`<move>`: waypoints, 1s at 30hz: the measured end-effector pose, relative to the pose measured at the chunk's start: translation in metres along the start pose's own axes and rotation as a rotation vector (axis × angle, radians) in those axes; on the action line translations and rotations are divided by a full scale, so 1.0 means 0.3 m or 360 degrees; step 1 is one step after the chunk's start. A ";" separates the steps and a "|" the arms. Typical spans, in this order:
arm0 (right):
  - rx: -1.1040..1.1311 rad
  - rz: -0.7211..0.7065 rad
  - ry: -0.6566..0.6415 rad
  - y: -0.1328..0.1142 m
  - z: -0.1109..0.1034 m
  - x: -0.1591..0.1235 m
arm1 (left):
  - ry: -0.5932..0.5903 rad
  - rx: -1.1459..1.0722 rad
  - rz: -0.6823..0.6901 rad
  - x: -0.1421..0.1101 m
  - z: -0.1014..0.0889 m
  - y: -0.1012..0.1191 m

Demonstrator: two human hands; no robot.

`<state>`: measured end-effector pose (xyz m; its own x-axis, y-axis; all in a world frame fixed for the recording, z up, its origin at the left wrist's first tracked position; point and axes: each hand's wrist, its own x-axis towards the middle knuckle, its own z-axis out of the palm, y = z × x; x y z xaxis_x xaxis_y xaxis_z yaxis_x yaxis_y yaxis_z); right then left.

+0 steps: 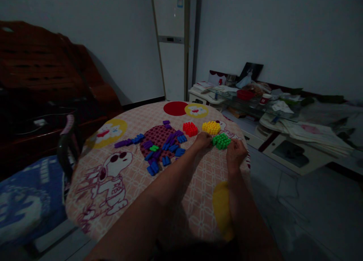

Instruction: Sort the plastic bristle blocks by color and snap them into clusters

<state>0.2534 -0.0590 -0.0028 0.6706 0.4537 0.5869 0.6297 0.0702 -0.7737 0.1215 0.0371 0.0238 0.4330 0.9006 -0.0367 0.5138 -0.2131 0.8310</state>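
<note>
A tight cluster of green plastic pieces (221, 141) stands on the cloth-covered table. My left hand (203, 140) touches its left edge with fingers curled and closed. From the right side, my right hand (236, 154) meets the same cluster with fingertips pressed together. Just behind lies a group of yellow pieces (211, 127), and a group of red pieces (190, 129) is to the left of it. Blue pieces (170, 148) and purple pieces (148, 144) lie scattered farther left, with a few loose green pieces (154, 148) among them.
A patterned tablecloth (195, 193) covers the round table. To the right is a low cabinet (286, 151) heaped with papers, bags and a red bowl (245, 94). A blue-covered chair (31, 193) and a wooden bench (42, 76) are on the left.
</note>
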 end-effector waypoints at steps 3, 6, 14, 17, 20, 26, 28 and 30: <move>0.0020 0.0011 -0.0004 -0.008 -0.001 0.001 | -0.0001 -0.0006 0.0015 -0.002 0.008 0.000; 0.0029 0.0050 -0.0002 -0.012 -0.001 0.003 | 0.0025 0.0035 0.0072 -0.014 0.003 0.016; -0.0032 -0.0006 -0.0011 0.003 -0.004 -0.001 | 0.0075 0.0402 0.0322 -0.095 -0.101 0.031; -0.0039 -0.0026 -0.0015 -0.002 -0.009 -0.004 | 0.0045 0.0553 0.0381 -0.157 -0.226 0.004; -0.0038 -0.0013 -0.0021 -0.009 -0.010 -0.003 | 0.0116 0.0925 0.0299 -0.236 -0.387 -0.049; -0.0016 0.0008 0.0004 -0.009 -0.002 0.004 | 0.0090 0.1440 -0.0199 -0.356 -0.609 -0.209; -0.0021 -0.0005 -0.0004 -0.009 -0.001 0.004 | 0.0054 0.1436 -0.0227 -0.370 -0.633 -0.250; -0.0024 -0.0009 -0.0011 -0.012 -0.002 0.003 | 0.0048 0.1372 -0.0213 -0.374 -0.645 -0.276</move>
<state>0.2520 -0.0595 0.0008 0.6642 0.4593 0.5898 0.6394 0.0597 -0.7665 -0.1129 0.0270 0.0663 0.3158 0.9455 -0.0792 0.9454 -0.3064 0.1110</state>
